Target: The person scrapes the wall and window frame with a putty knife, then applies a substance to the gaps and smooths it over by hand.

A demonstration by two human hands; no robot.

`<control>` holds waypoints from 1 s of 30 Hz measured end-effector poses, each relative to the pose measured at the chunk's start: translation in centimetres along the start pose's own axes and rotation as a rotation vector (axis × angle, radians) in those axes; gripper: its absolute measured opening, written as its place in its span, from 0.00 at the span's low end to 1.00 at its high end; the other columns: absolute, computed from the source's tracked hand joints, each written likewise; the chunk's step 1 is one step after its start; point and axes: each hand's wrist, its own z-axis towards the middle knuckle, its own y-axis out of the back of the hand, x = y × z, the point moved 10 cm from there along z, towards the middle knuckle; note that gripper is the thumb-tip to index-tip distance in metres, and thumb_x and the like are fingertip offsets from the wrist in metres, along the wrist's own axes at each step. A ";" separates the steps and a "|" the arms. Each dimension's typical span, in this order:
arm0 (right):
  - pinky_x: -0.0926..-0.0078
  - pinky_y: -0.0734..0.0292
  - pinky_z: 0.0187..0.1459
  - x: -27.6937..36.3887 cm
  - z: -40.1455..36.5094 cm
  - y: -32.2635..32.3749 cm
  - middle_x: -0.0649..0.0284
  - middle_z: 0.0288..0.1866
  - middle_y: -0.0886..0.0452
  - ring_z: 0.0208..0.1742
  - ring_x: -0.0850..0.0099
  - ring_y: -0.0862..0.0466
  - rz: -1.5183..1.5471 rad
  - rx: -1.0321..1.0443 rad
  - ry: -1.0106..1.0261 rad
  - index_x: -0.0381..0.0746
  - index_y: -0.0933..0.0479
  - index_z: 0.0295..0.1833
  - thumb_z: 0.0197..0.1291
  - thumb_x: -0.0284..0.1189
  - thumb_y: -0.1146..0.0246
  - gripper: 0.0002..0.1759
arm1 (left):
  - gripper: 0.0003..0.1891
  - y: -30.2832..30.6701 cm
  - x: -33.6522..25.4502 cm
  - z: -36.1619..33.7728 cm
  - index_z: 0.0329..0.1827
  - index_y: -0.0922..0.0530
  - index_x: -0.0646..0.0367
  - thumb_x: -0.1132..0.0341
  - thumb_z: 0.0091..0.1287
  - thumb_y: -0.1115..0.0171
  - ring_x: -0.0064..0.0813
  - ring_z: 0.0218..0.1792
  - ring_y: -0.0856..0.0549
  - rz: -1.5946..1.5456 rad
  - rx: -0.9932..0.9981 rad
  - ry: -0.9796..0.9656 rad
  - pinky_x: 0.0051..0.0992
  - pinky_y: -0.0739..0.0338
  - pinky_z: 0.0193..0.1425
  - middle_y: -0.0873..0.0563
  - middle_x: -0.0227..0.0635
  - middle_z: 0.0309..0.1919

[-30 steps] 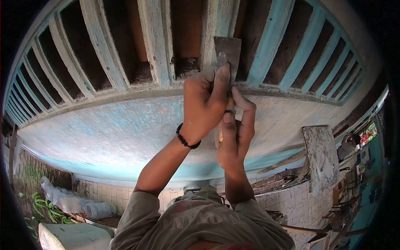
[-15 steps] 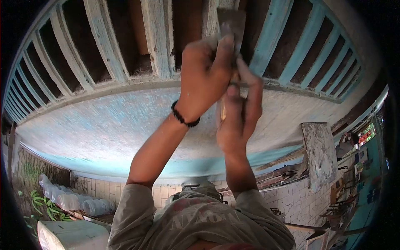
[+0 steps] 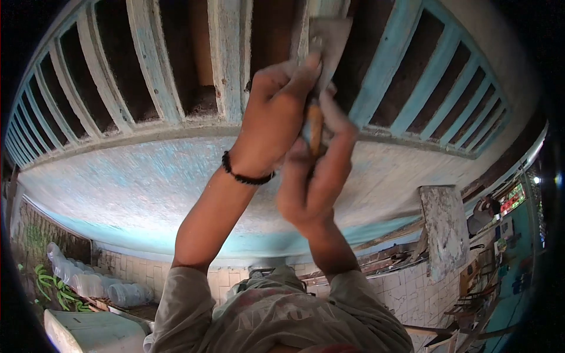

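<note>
A paint scraper with a flat metal blade (image 3: pixel 334 46) and a yellowish-brown handle (image 3: pixel 316 130) is held in front of the window slats. My left hand (image 3: pixel 273 112), with a black bead bracelet at the wrist, is closed at the lower part of the blade, its thumb pressed along the metal. Lower down, my right hand (image 3: pixel 321 170) wraps round the handle. The blade lies against or very close to a worn slat (image 3: pixel 300 41) with peeling paint; exact contact is hard to tell. Fingers hide part of the scraper.
Whitish and blue slats (image 3: pixel 385 65) run across the top, above a patchy blue-white wall (image 3: pixel 141 176). A peeling board (image 3: pixel 442 235) leans at the right. Clear plastic containers (image 3: pixel 126 293) and a pale bin (image 3: pixel 94 332) stand lower left. A person (image 3: pixel 482 215) is far right.
Both hands have shifted slightly left and down in view with the scraper still held. More of the handle now shows. The whole scene has tilted a little.
</note>
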 end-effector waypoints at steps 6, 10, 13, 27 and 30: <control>0.68 0.26 0.62 0.2 -1.1 -1.6 0.42 0.66 0.31 0.61 0.61 0.21 -0.024 0.035 0.094 0.20 0.41 0.70 0.71 0.28 0.47 0.29 | 0.23 0.4 0.6 -0.4 0.31 0.17 0.63 0.53 0.80 0.43 0.16 0.25 0.21 -0.062 0.117 0.156 0.20 0.28 0.31 0.17 0.27 0.24; 0.71 0.25 0.59 1.3 -0.4 -2.1 0.43 0.64 0.31 0.60 0.65 0.22 -0.091 0.063 0.143 0.21 0.39 0.67 0.70 0.28 0.47 0.27 | 0.23 0.1 -0.1 -0.2 0.31 0.17 0.63 0.53 0.80 0.43 0.15 0.25 0.22 -0.106 0.141 0.158 0.20 0.29 0.31 0.18 0.27 0.23; 0.74 0.26 0.58 1.2 -1.5 -2.4 0.45 0.61 0.30 0.59 0.67 0.24 -0.134 0.029 0.162 0.22 0.38 0.65 0.69 0.28 0.47 0.25 | 0.22 0.7 0.7 -0.3 0.31 0.18 0.63 0.54 0.80 0.43 0.16 0.24 0.22 -0.064 0.172 0.126 0.19 0.29 0.29 0.19 0.27 0.22; 0.75 0.30 0.56 1.0 -0.6 -2.0 0.54 0.56 0.31 0.55 0.70 0.26 -0.103 0.032 0.112 0.25 0.37 0.63 0.69 0.30 0.43 0.24 | 0.16 0.2 0.2 0.3 0.35 0.15 0.56 0.56 0.79 0.40 0.11 0.26 0.23 -0.130 0.218 0.132 0.17 0.33 0.28 0.16 0.23 0.26; 0.75 0.29 0.55 0.2 -0.4 -1.8 0.54 0.57 0.31 0.56 0.71 0.26 -0.003 0.024 0.040 0.26 0.36 0.63 0.70 0.30 0.44 0.23 | 0.17 0.0 0.0 0.2 0.36 0.15 0.58 0.56 0.79 0.41 0.12 0.25 0.23 -0.155 0.181 0.123 0.18 0.31 0.29 0.16 0.24 0.26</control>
